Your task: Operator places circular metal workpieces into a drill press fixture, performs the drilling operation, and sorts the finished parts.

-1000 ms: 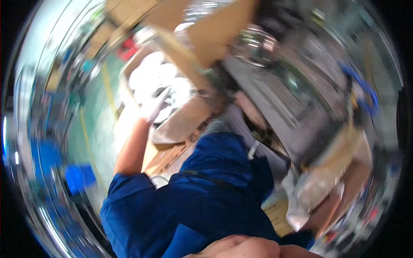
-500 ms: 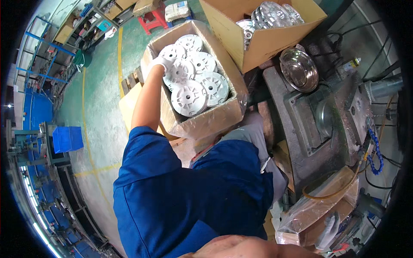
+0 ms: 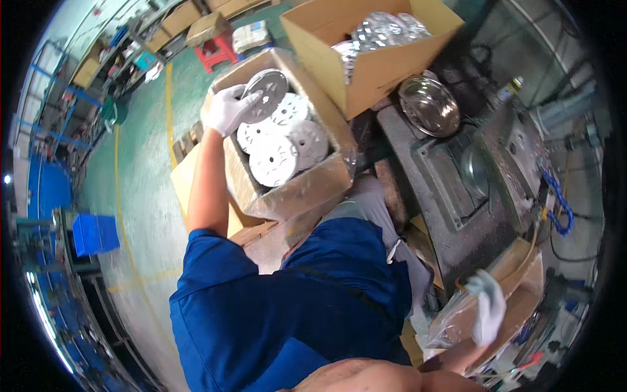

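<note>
My left hand (image 3: 228, 111), in a white glove, grips a round grey metal disc (image 3: 264, 97) by its edge, thumb across its face. The disc is tilted up above the far part of a plastic-lined carton (image 3: 287, 204). Inside that carton lie several pale cast discs (image 3: 273, 161) with raised patterns and centre holes, overlapping one another. My right hand (image 3: 488, 308), also gloved, hangs over a second plastic-lined carton (image 3: 516, 287) at the lower right. Motion smears its fingers, so I cannot tell whether they hold anything.
A machine bed (image 3: 450, 189) stands to the right, with a shiny metal bowl (image 3: 429, 106) on its far corner. Behind the discs, an open cardboard box (image 3: 379, 81) holds shiny metal parts (image 3: 385, 31). A blue hose (image 3: 555, 196) and a blue bin (image 3: 95, 234) are farther out.
My left hand has lifted one disc off the pile and tilted it up. My right hand has risen from the lower-right carton and moved left. The whole view has shifted slightly.
</note>
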`<state>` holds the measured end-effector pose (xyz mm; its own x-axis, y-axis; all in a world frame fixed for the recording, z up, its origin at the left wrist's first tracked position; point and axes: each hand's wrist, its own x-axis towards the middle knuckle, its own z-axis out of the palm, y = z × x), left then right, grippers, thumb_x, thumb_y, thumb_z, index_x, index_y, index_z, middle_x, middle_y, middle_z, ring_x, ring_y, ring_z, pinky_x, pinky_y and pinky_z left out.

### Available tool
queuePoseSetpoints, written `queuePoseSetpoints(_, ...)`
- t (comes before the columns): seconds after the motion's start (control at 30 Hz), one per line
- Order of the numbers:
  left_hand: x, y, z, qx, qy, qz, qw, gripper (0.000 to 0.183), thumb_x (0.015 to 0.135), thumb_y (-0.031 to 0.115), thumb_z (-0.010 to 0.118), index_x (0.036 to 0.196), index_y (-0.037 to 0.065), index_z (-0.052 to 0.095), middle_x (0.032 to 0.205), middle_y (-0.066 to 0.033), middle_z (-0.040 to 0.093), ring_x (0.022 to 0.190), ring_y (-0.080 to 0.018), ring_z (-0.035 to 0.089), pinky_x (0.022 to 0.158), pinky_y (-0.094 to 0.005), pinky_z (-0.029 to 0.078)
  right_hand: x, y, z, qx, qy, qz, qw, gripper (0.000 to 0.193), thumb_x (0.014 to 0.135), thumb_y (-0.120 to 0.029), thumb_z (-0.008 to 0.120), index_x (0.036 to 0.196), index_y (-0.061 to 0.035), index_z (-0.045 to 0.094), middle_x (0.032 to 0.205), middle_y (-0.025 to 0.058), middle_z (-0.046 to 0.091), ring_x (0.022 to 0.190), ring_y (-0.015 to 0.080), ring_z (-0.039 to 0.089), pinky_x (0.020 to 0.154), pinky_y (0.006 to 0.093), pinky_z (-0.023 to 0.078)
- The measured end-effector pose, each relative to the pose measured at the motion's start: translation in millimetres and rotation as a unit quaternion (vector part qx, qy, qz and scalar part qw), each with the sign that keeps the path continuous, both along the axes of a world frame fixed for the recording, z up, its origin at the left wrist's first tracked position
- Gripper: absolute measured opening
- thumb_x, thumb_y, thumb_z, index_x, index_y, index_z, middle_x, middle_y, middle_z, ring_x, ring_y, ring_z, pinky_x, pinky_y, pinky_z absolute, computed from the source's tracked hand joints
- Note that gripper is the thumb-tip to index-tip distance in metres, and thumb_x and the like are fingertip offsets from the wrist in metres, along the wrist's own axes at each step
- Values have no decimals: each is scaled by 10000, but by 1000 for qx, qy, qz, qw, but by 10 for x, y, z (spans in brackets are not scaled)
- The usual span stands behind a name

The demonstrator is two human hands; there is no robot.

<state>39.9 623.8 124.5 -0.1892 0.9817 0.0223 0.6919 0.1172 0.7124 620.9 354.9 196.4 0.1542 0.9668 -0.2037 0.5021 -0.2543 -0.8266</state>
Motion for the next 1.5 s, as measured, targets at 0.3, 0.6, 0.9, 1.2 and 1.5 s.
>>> queuePoseSetpoints(0.3, 2253, -320, 573, 20, -166, -629, 759, 418, 687, 241, 837, 1009, 9, 702, 1010, -84, 632, 941, -221, 603, 820, -319, 492, -1192, 1081, -1164, -212, 842, 199, 454, 752, 907, -609, 491, 1308, 27, 462, 1061, 184, 647, 820, 220, 642, 554, 298, 518)
queuePoseSetpoints(0.6, 3263, -879, 39, -156, -557, -334, 744, 851, 819, 155, 689, 1478, -35, 185, 1420, -189, 385, 1217, -232, 492, 1029, -365, 401, -925, 883, -823, 279, 352, -256, 856, 324, 950, -60, 527, 1255, 40, 477, 1175, 112, 588, 1072, 153, 557, 954, 276, 435)
queuePoseSetpoints(0.9, 3891, -779, 192, -56, -490, -213, 844, 643, 751, 48, 794, 1254, -77, 413, 1126, -155, 601, 985, -171, 619, 858, -277, 522, -822, 927, -759, 241, 416, -208, 852, 354, 953, -53, 511, 1284, 62, 461, 1216, 114, 578, 1116, 152, 542, 982, 280, 414)
queuePoseSetpoints(1.2, 4119, -251, 309, 7, -459, -296, 838, 598, 706, 55, 828, 1170, -73, 474, 1042, -151, 645, 944, -171, 640, 836, -294, 537, -652, 937, -785, 176, 402, -168, 883, 395, 979, -183, 534, 1327, -12, 456, 1101, 77, 619, 861, 107, 599, 709, 256, 508)
queuePoseSetpoints(1.5, 4799, 1100, 763, 94, -191, -395, 894, 689, 694, 272, 857, 1172, -88, 515, 1038, -144, 651, 942, -158, 634, 818, -283, 533, -541, 3, -1446, -24, 345, -169, 923, 332, 988, -242, 536, 1220, -4, 540, 967, 101, 666, 807, 137, 628, 709, 262, 513)
